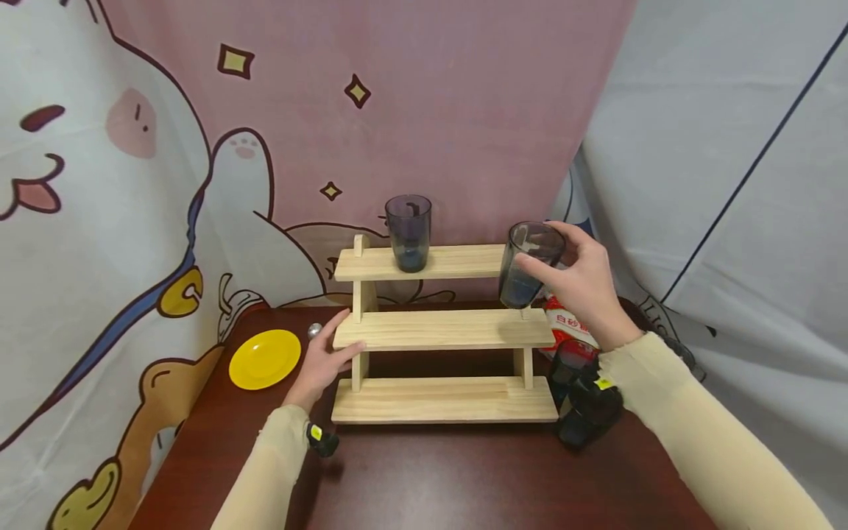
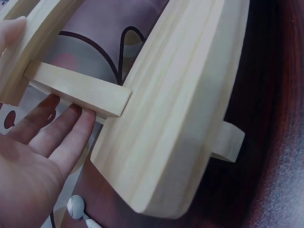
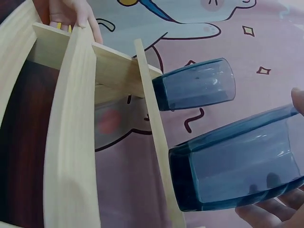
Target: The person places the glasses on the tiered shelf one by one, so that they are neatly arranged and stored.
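Note:
My right hand (image 1: 583,283) grips a dark translucent drinking glass (image 1: 523,276) around its upper part, thumb on the near side. The glass tilts slightly in front of the right end of the top board of a three-tier wooden shelf (image 1: 444,401). In the right wrist view its base (image 3: 183,180) overlaps the top board. A second glass (image 1: 408,232) stands upright on that board, left of the middle. My left hand (image 1: 321,364) holds the left end of the middle board, thumb on top; the left wrist view shows its fingers (image 2: 71,137) against the upright support.
A yellow plate (image 1: 265,359) lies on the table left of the shelf, with a spoon (image 1: 314,330) close by. More dark glasses (image 1: 573,361) stand at the right, partly behind my right wrist. A red and white bag (image 1: 563,324) sits behind them. A printed cloth hangs behind the table.

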A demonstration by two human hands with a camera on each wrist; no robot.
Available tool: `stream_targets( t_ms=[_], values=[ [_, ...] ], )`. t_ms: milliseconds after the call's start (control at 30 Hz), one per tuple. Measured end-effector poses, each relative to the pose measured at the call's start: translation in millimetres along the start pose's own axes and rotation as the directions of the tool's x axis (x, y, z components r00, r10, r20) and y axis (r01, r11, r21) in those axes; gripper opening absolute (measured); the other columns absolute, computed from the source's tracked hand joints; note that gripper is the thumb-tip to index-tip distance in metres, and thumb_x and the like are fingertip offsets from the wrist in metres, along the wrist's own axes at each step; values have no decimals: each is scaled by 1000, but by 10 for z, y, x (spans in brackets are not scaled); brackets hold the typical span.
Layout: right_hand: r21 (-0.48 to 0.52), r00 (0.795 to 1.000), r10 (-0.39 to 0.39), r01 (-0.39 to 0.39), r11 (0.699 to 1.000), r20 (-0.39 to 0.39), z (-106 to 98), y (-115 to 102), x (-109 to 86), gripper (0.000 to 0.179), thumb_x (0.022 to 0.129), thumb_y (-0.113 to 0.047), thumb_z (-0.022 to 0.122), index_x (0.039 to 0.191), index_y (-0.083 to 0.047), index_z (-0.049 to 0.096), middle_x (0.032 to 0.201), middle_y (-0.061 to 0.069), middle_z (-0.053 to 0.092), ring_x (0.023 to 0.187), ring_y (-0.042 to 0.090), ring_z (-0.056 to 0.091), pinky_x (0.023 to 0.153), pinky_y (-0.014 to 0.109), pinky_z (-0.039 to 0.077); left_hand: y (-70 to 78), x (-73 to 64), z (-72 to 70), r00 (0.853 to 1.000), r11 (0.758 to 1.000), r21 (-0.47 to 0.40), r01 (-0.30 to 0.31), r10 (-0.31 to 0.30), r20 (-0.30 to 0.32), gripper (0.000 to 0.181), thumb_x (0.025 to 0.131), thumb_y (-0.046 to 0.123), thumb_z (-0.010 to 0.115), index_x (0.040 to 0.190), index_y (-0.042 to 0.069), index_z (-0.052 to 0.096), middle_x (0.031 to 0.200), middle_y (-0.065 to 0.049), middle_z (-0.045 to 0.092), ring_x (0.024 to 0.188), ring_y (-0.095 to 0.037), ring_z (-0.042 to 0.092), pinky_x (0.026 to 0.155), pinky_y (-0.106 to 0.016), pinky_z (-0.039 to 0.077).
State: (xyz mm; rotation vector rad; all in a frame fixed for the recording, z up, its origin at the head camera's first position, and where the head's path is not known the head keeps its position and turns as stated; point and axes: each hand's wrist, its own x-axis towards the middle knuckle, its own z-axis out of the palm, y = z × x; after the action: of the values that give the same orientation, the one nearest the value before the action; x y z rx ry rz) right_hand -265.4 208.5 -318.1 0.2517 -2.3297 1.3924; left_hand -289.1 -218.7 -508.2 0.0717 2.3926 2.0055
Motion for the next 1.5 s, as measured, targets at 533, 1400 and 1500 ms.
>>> stream_targets(
  t_ms=[533, 1400, 1500],
  values=[
    [-4, 1000, 26, -26, 1000, 17, 511, -139, 518, 84, 82, -63, 82, 147, -17, 56, 127, 4, 67, 104, 19, 63, 86, 35, 53, 12, 21, -20, 1000, 1000, 0, 3, -3, 3, 82, 94, 29, 83, 163, 39, 38, 159, -14, 46, 121, -35, 66, 97, -57, 57],
    [-13, 995, 87, -86, 996, 52, 771, -114, 786, 97, 82, -69, 79, 156, -15, 47, 146, 8, 58, 127, 26, 57, 105, 48, 52, -11, 12, -4, 1000, 1000, -4, -21, 21, 2, 81, 93, 32, 83, 162, 34, 41, 157, -12, 48, 118, -35, 67, 95, -57, 58],
    [-25, 994, 91, -90, 996, 53, 784, -117, 796, 97, 82, -69, 79, 157, -15, 46, 148, 9, 56, 130, 28, 56, 106, 49, 51, -9, 6, -2, 1000, 1000, -2, -19, 19, 0, 81, 93, 32, 83, 163, 34, 41, 159, -12, 47, 118, -35, 67, 95, -57, 58]
  ],
)
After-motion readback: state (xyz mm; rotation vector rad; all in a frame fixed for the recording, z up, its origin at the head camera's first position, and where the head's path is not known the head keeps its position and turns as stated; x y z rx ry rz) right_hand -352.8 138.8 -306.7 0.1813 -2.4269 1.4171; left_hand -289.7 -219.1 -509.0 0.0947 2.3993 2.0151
